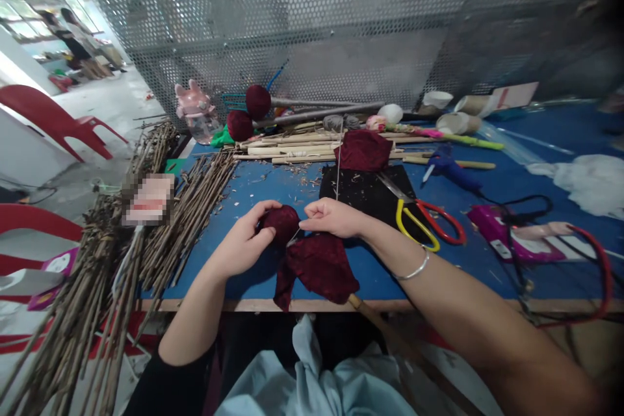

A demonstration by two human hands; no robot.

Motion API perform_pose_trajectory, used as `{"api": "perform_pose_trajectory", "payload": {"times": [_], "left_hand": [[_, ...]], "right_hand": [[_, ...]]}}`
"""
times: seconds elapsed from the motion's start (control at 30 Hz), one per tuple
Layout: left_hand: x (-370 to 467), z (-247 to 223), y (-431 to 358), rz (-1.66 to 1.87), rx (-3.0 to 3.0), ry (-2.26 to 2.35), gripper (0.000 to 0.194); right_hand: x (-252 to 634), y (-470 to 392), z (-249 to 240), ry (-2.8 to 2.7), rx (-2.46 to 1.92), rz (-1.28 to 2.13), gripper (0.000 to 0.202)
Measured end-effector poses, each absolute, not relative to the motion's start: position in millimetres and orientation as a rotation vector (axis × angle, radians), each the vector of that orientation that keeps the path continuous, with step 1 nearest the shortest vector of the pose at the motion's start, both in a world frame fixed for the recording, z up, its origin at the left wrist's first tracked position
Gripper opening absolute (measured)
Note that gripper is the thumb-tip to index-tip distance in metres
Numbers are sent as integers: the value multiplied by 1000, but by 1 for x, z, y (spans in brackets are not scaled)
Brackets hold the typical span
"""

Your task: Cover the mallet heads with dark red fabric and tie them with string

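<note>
Left hand: the left hand (238,240) is cupping the dark red ball (283,224) from its 9 o'clock side, thumb and fingers curling round it, probably bracing it against a tug.
Right hand: the right hand (331,216) is pinching the pale string (338,175) just beside the ball's 3 o'clock, seemingly holding it taut.
Ball: it's sitting between both hands above the bench (234,201), with dark red cloth (322,266) spreading out toward 5 o'clock, perhaps folded back to leave the string room.
String: it's running up to 12 o'clock, toward grey yarn (334,122), probably lying there to feed freely.
Spare cloth: another dark red piece (363,149) is waiting at 1 o'clock, overlapping a black mat (336,185).
Scissors: the scissors (408,199) are lying at 2 o'clock, handles pointing nearer the person, presumably for quick grabbing.
Twigs: a bundle (190,214) is resting at 9 o'clock, well clear of the working space.
Hidden: the right hand is covering part of the string, so its full path isn't showing; a bamboo stick (363,307) is emerging beneath the cloth at 5 o'clock, its upper end disappearing from view.
Blurred: a pixelated card (151,198) is hiding its print at 9 o'clock.
</note>
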State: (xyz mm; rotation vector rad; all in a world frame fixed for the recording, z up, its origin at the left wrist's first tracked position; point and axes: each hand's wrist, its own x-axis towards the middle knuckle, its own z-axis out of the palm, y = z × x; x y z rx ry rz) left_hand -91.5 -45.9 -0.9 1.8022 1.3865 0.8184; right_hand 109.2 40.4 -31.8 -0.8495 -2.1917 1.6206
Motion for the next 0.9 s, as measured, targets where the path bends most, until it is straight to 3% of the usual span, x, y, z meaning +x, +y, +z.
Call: {"api": "perform_pose_trajectory", "payload": {"times": [0.17, 0.4, 0.63, 0.9], "left_hand": [[-79, -6, -48, 854, 1767, 1522, 36], [-77, -11, -52, 859, 1909, 1588, 46], [-83, -14, -57, 820, 2106, 1516, 46], [-87, -8, -15, 930, 2254, 1453, 57]], "right_hand": [[105, 41, -31, -2293, -956, 1460, 42], [98, 30, -23, -2541, -1076, 1214, 34], [85, 13, -27, -2690, -1185, 773, 10], [92, 30, -30, -2517, -1295, 582, 20]]}}
